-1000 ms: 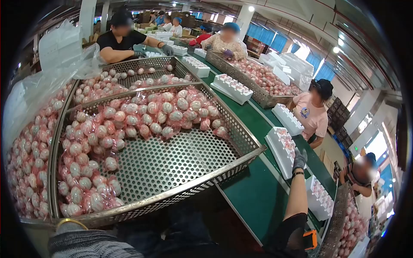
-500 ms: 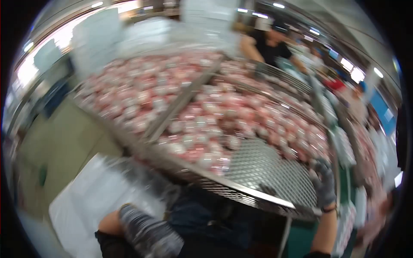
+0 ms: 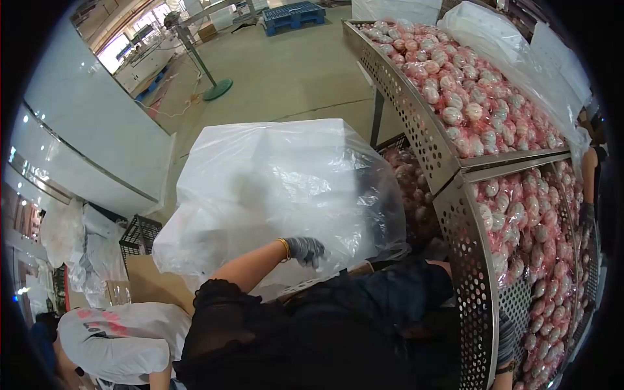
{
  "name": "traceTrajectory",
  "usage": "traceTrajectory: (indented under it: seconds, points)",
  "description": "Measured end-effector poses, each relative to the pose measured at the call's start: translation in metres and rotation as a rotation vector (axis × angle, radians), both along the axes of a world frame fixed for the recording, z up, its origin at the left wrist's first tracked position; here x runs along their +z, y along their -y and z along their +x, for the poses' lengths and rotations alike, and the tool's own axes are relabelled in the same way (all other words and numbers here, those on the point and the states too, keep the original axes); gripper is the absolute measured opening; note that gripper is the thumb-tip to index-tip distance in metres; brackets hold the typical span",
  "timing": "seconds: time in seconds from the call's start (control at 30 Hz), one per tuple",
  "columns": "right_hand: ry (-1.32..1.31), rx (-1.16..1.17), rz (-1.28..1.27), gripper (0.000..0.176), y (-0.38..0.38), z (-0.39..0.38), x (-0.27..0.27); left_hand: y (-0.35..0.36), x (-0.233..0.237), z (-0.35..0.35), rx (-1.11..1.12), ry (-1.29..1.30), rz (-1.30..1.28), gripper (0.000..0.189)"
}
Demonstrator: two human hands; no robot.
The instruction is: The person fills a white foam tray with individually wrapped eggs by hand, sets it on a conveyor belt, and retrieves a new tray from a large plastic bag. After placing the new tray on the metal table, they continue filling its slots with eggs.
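My left hand [image 3: 305, 251], in a grey knitted glove with a yellow bracelet at the wrist, hovers by the near side of a large white plastic-covered stack [image 3: 260, 175]. Its fingers hang loosely downward, and nothing shows in them. Over at the lower right, my right hand [image 3: 506, 339], also gloved, is at the bare perforated floor of a metal sorting tray [image 3: 478, 266]. The tray's edge hides most of its fingers. Red-and-pale, egg-shaped pieces in clear wrap [image 3: 513, 214] fill much of the tray beside it.
A second tray section [image 3: 416, 97] holds more wrapped pieces. Under it is a dark crate [image 3: 409, 182] of them. A co-worker's gloved hand [image 3: 588, 214] is at the far right; another person in a white shirt [image 3: 123, 338] bends at lower left. A blue pallet [image 3: 294, 17] and green-based stand [image 3: 218, 90] are behind.
My view has swung left, from the trays to the white-covered stack. My left hand has moved out over the near side of that stack; my right hand stays at the tray.
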State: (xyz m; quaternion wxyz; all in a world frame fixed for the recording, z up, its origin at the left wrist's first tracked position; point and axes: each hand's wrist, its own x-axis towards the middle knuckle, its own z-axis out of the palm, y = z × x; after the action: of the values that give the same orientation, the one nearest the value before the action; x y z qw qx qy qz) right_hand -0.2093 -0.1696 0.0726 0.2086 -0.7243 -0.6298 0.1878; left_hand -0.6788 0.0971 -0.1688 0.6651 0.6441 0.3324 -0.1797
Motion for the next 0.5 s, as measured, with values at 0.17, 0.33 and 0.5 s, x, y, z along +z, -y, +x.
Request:
traceTrajectory:
  seconds: [0.17, 0.33, 0.5]
  points:
    - [-0.003, -0.036, -0.041, 0.018, 0.009, 0.017, -0.006, -0.061, -0.05, -0.043, 0.52, 0.307, 0.644, 0.089]
    - [-0.016, -0.057, -0.064, 0.018, 0.012, 0.021, -0.012, -0.138, 0.078, -0.037, 1.244, 0.36, 1.285, 0.08]
    - [-0.032, -0.071, -0.074, 0.019, 0.017, 0.03, -0.013, -0.117, 0.089, 0.004, 0.511, 0.593, 1.208, 0.038]
